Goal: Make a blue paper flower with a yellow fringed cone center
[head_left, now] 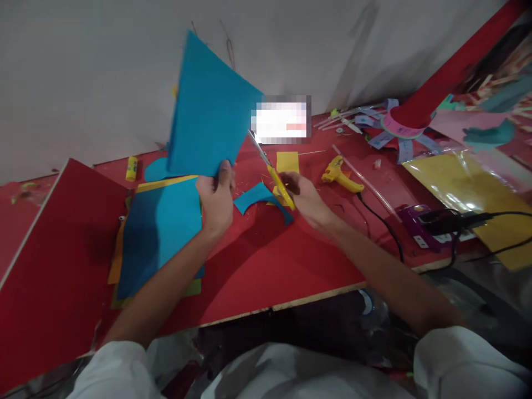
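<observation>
While left fingers (225, 168) pinch raised paper (211, 113), right fingers (292, 179) grip scissors (276, 180).

Two hands (216, 200) show, with one pair of scissors (277, 184), one held blue piece (214, 111), one curved blue strip (253, 196), one glue gun (343, 176) and one yellow cylinder (132, 169).

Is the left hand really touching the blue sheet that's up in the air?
Touching: the head view shows the left hand pinching the blue sheet at its lower edge, with the thumb lying over its front.
</observation>
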### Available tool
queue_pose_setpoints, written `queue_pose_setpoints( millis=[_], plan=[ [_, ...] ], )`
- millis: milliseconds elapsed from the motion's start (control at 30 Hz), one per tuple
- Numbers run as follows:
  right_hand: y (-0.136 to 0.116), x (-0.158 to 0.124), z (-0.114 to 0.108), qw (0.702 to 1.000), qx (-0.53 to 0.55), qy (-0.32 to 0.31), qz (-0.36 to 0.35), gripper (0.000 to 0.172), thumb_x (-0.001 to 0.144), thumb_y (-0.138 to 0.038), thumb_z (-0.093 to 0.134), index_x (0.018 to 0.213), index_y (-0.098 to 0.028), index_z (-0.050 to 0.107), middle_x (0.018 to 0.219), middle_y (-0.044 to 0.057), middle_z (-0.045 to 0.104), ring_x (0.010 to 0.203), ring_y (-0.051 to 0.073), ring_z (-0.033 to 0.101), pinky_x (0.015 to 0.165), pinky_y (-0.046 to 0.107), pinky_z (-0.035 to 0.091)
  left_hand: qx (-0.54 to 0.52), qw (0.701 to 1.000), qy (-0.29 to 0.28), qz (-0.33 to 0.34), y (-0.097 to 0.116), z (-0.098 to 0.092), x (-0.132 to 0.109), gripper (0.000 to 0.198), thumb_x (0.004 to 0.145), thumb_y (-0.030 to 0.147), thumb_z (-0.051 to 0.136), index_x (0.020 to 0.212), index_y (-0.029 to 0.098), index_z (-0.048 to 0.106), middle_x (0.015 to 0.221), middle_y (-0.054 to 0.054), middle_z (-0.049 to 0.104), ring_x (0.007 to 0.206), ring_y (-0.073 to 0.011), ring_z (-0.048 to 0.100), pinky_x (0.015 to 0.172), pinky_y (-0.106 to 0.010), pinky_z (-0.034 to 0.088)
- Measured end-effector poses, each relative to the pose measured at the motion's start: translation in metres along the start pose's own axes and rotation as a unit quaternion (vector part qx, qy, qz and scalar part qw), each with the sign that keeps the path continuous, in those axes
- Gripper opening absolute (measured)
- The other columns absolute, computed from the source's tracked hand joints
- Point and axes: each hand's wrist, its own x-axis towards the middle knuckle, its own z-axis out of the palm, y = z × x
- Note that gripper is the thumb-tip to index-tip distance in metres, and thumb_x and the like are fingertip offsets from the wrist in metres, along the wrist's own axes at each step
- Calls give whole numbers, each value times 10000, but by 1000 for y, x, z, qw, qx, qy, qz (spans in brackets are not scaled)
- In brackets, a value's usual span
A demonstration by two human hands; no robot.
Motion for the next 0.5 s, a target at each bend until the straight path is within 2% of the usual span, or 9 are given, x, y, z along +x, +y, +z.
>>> queue_pose_setpoints(
  millis=[67, 100, 167, 200, 267, 333, 500],
  plan=[
    [-8, -10, 14, 996, 80, -11, 33, 536, 767, -534, 918, 1148, -264, 655, 1080, 29, 710, 923, 177, 676, 870, 347, 607, -33, 999, 21, 10, 16, -1, 10, 601, 913, 607, 831, 650, 217, 458, 624, 42, 387, 544, -103, 292, 489, -281, 237],
    [-12, -14, 19, 993, 103, -19, 44, 536, 732, -542, 948, 1083, -260, 655, 957, -7, 678, 792, 140, 633, 761, 301, 582, -42, 999, 20, 10, 23, -2, 14, 567, 910, 576, 846, 659, 215, 489, 639, 35, 425, 543, -101, 307, 486, -284, 233],
    [-17, -22, 26, 984, 144, -73, 72, 524, 741, -612, 937, 928, -251, 606, 714, -76, 543, 564, 92, 487, 551, 256, 458, -39, 999, -3, 4, 34, -4, 18, 507, 920, 521, 854, 663, 213, 544, 639, 26, 469, 525, -97, 330, 480, -298, 230],
    [-18, -26, 28, 979, 162, -97, 77, 575, 724, -667, 932, 877, -252, 563, 655, -97, 491, 499, 77, 436, 493, 249, 395, -29, 999, -18, 0, 38, -6, 19, 483, 930, 502, 848, 662, 211, 571, 628, 23, 482, 512, -96, 338, 476, -305, 229],
    [-17, -30, 30, 972, 187, -123, 79, 673, 681, -764, 915, 820, -256, 494, 599, -121, 435, 420, 59, 380, 429, 240, 309, -8, 999, -44, -4, 42, -8, 19, 455, 952, 476, 828, 654, 207, 615, 592, 19, 495, 487, -94, 347, 467, -315, 223],
    [-15, -33, 31, 968, 199, -132, 71, 705, 688, -842, 859, 806, -254, 490, 598, -114, 464, 378, 56, 375, 387, 240, 297, 4, 998, -55, 0, 42, -9, 20, 436, 964, 465, 814, 659, 202, 647, 573, 15, 513, 471, -92, 358, 455, -317, 221],
    [-11, -34, 30, 972, 169, -159, 30, 726, 860, -939, 595, 748, -223, 555, 599, -47, 544, 354, 79, 403, 358, 266, 317, 3, 999, -54, 5, 39, -9, 20, 359, 966, 447, 812, 736, 194, 701, 589, 16, 570, 455, -83, 390, 428, -296, 252]
  ],
)
